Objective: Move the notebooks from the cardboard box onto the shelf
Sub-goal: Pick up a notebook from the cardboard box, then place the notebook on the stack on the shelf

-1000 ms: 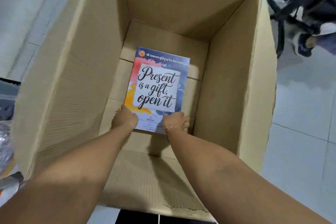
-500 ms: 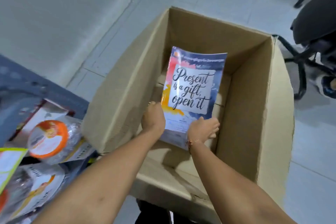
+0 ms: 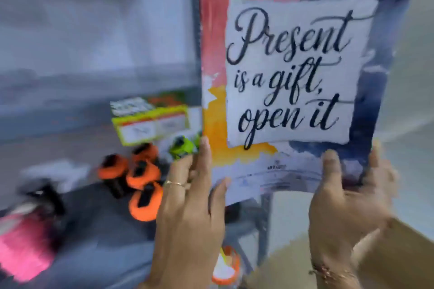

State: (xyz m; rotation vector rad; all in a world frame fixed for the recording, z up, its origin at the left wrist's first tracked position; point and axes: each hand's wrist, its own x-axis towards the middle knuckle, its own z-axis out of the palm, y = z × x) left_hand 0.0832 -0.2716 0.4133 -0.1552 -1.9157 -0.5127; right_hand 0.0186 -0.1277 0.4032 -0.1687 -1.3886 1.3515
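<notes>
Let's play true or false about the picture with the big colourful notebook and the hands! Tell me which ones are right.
1. Both hands hold the notebook by its bottom edge. True: the left hand and the right hand each grip a lower corner.
2. The cover says "Present is a gift, open it". True.
3. The notebook is lying flat inside a cardboard box. False: it is held upright in the air; no box is in view.
4. The small round things on the shelf to the left are blue. False: they are orange and black, with a green one near them.
5. There is a ring on the left hand. True.
</notes>
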